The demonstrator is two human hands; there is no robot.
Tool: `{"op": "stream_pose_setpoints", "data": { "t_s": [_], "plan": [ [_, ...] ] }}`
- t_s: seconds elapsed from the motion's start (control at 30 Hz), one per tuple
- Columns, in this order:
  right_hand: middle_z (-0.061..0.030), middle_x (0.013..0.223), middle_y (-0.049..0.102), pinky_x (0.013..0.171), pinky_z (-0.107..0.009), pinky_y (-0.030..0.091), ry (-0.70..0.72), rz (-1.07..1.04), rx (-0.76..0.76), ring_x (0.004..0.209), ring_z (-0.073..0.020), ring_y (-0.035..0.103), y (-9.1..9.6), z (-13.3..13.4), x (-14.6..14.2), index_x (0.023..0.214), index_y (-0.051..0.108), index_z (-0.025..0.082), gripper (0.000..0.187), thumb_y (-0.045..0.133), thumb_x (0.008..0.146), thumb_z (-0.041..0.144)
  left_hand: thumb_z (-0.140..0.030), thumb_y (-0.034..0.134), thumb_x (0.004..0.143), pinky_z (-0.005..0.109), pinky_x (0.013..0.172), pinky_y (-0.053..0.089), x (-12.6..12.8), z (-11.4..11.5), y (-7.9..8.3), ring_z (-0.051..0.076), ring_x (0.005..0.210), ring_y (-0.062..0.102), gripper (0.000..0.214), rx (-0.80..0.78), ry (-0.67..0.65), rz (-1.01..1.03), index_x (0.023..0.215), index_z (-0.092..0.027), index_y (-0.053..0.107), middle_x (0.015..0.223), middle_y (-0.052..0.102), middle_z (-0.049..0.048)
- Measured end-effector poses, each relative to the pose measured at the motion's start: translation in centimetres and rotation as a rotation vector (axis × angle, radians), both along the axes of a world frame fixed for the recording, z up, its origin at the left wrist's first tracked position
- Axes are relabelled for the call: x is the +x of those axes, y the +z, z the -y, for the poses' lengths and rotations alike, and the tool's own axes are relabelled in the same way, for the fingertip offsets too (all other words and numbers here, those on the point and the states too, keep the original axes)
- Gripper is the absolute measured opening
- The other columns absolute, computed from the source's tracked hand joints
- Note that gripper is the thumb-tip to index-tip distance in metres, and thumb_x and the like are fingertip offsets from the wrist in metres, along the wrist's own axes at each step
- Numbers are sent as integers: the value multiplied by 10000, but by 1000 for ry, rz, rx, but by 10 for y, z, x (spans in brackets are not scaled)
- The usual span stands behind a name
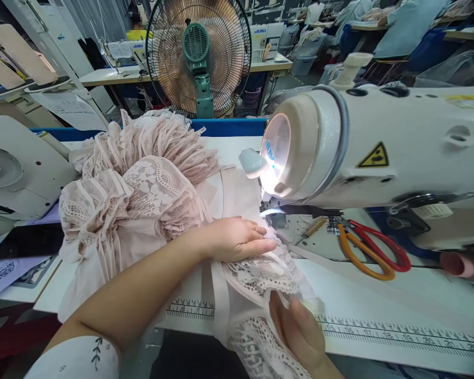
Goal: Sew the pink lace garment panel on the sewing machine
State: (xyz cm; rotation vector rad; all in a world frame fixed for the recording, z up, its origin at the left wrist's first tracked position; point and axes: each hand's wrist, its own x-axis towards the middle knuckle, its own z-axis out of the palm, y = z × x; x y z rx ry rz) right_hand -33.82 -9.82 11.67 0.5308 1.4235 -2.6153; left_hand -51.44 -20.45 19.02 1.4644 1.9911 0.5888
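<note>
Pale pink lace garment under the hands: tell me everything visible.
The pale pink lace garment combines openwork lace with smooth fabric and plain bands. It looks thin and soft, loosely folded, running from beside the white sewing machine over the front edge of the white table. The left hand rests flat on it; the right hand touches it, fingers partly hidden by fabric.

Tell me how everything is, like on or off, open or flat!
Left hand, palm down on lace
Right hand, holding lace
Pile, heaped, crumpled
Machine light, on
Phone, screen dark
Fan, upright; spinning unclear
Scissors, lying down; open or shut unclear
</note>
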Motion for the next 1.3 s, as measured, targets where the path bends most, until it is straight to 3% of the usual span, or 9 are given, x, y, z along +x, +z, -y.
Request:
{"op": "stream_pose_setpoints", "data": {
  "t_s": [0.23,0.43,0.57,0.67,0.9,0.97,1.13,1.2,1.3],
  "plan": [
    [-41,1150,670,1078,-486,355,-6,32,-177,1244,-314,482,33,8,-17,1250,588,321,661,736,654,565,-473,276,975,419,1086,297,2,-3,-1,245,1311,424,512,19,-34,-192,1157,-138,618,1367,518,123],
    [-26,1167,663,1091,-462,342,-20,17,-234,1257,-303,472,25,10,-16,1249,597,325,630,745,664,508,-482,325,968,393,1037,315,5,-5,-6,267,1258,464,510,54,-129,-434,999,-127,689,1298,578,123],
    [-37,1178,657,1092,-468,339,-36,-4,-250,1245,-310,484,17,11,-16,1262,592,313,640,717,689,569,-518,309,961,356,902,377,6,-7,-9,234,986,585,562,132,-181,-569,920,-114,697,1132,660,144],
    [-40,1170,662,1094,-465,336,-57,1,-254,1232,-313,497,16,12,-16,1261,595,312,654,726,680,583,-537,304,953,360,834,388,6,-8,-11,222,856,577,583,141,-178,-600,876,-111,694,1070,667,143],
    [-46,1124,683,1083,-464,351,-60,-10,-219,1211,-303,519,17,12,-17,1237,614,303,588,697,725,580,-523,350,944,344,853,396,5,-9,-9,226,892,567,534,128,-144,-519,899,-107,682,1043,661,119],
    [-56,1085,697,1069,-460,368,-33,-23,-226,1193,-304,535,19,12,-16,1186,653,278,528,682,745,565,-498,334,951,325,810,414,6,-5,1,215,870,574,510,109,-37,-460,856,-124,667,972,662,108],
    [-69,1023,712,1042,-446,391,142,-144,-266,1151,-306,562,15,8,-18,963,751,235,339,633,803,509,-460,342,926,321,574,385,6,24,30,207,584,537,478,-220,626,-409,621,-161,556,636,587,78],
    [-70,1019,711,1046,-436,383,144,-170,-254,1150,-299,560,10,9,-23,916,760,225,327,625,813,504,-422,488,872,313,560,395,6,34,30,190,500,521,393,-246,801,-104,580,-166,543,534,565,50],
    [-57,1060,698,1078,-412,330,51,-136,-195,1180,-279,532,6,14,-28,943,752,221,348,657,788,518,-246,626,807,279,536,440,11,34,11,147,425,517,215,44,1100,685,625,-138,587,488,571,22]
  ]
}}
